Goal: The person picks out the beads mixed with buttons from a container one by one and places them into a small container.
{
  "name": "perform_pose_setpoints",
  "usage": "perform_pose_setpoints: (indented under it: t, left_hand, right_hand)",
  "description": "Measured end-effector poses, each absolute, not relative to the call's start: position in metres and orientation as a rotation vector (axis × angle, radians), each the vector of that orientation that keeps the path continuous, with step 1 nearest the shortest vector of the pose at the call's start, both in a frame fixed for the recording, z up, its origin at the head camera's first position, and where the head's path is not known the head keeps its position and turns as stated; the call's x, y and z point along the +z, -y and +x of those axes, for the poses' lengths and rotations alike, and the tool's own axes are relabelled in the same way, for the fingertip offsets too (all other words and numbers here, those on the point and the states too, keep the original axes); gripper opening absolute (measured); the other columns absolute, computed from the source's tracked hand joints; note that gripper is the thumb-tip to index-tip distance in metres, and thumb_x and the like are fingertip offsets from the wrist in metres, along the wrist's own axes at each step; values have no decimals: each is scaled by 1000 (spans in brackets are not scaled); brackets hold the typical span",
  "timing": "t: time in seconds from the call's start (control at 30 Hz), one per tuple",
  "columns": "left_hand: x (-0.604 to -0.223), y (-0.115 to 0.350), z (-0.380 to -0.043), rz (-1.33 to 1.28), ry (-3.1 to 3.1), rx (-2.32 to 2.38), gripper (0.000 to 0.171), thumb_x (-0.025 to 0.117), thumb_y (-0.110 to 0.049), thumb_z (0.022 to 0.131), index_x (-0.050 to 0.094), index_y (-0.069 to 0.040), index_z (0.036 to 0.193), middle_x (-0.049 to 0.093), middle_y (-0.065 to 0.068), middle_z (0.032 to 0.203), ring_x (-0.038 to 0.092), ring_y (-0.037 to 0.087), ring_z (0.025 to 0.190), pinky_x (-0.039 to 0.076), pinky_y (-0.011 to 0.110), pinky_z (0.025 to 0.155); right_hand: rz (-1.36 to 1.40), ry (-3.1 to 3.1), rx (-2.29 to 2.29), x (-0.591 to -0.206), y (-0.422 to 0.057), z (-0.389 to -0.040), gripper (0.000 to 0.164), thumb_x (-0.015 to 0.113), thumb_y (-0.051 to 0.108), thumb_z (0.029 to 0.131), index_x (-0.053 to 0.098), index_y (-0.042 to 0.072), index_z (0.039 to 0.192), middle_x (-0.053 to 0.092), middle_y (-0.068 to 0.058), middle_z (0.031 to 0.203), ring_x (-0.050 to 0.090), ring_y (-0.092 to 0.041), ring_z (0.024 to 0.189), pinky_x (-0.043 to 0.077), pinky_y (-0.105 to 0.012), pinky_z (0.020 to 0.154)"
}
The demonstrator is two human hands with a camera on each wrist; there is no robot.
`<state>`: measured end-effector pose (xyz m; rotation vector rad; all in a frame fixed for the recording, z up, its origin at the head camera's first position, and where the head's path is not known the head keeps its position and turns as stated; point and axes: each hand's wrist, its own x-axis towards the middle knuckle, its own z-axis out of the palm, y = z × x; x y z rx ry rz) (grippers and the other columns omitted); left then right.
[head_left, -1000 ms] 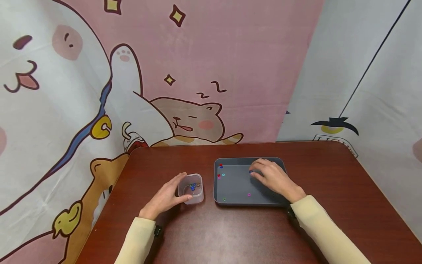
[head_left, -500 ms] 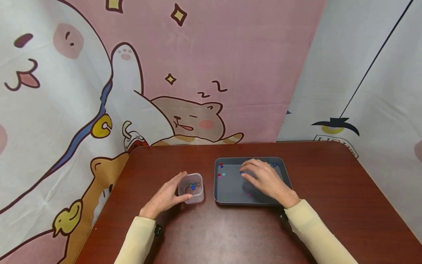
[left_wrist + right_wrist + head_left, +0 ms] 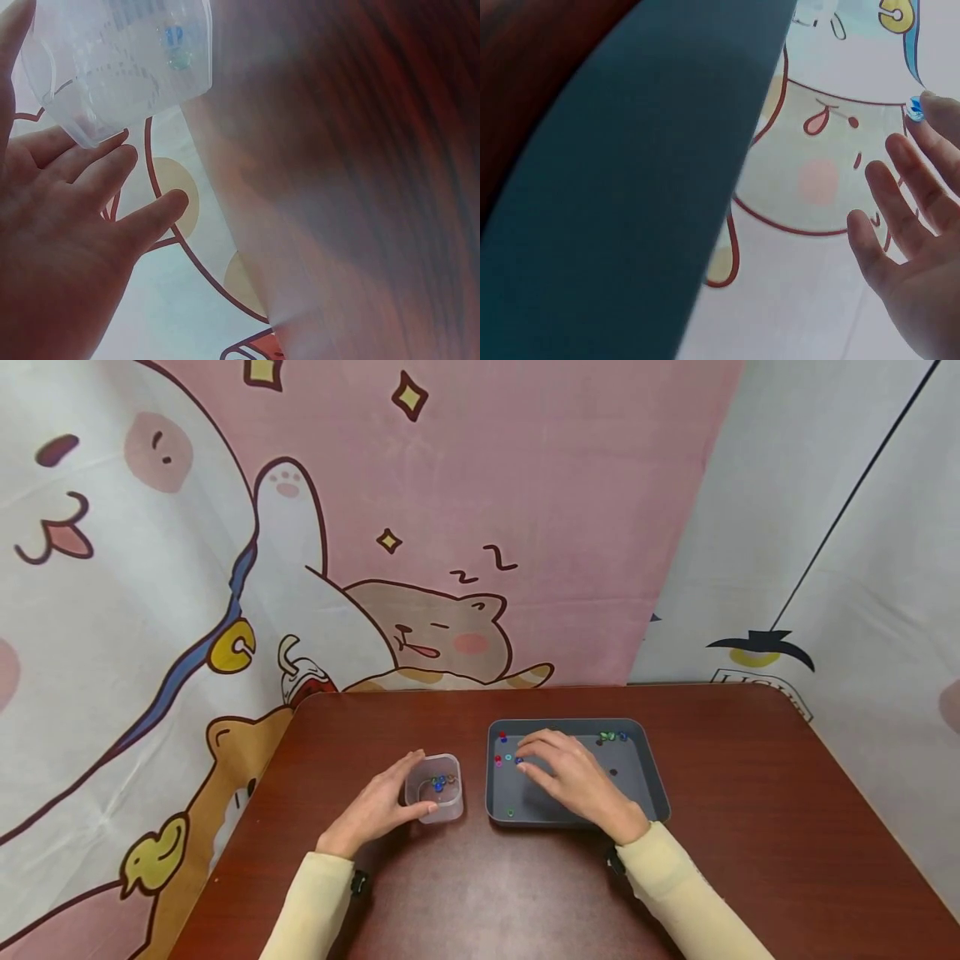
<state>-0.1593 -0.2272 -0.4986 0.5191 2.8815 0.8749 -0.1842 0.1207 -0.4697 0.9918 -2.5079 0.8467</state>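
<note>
My left hand [image 3: 375, 807] holds a clear square plastic container [image 3: 448, 811] on the table, thumb at the near side and fingers at the far left. Several small marbles [image 3: 439, 783], blue, green and brownish, lie inside it. Between thumb and index finger my right hand [image 3: 573, 777] pinches a blue marble [image 3: 519, 761] above the left half of a grey tray [image 3: 555, 814]. In the right wrist view that marble [image 3: 916, 109] is clear with a blue swirl, and the other fingers spread loosely. The left wrist view shows blue and green marbles [image 3: 177, 46] through the container wall.
Along the tray's left side lie red and blue pieces [image 3: 503, 737], small pink and turquoise rings [image 3: 508, 757] and a green piece [image 3: 511, 812]. Green and blue pieces [image 3: 609, 737] sit at its far right, with a dark piece [image 3: 613, 772] below. A printed cloth [image 3: 570, 527] hangs behind the table.
My right hand has moved left across the tray with the blue marble, uncovering the pieces at the far right. The left hand and container stay in place.
</note>
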Motion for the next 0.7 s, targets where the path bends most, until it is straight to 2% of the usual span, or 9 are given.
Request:
perform_pose_setpoints:
  t: [0.3,0.7]
  left_hand:
    - [-499,227,-160,532,-2879,886,95,78,-57,88,39,-7,160,38,15,164,42,36,147,39,59,114]
    - [-500,228,-161,552,-2886,899,94,79,-55,88,40,-6,159,41,16,162,45,37,144,42,59,111]
  right_hand:
    - [1017,2470,922,-472,-88,-180,18,77,22,96,77,13,112,69,-1,121,65,-20,115,54,-45,98]
    - [1098,2425,929,-475,-50,-180,18,75,23,98,76,13,113,68,1,121,67,-17,106,55,-43,92]
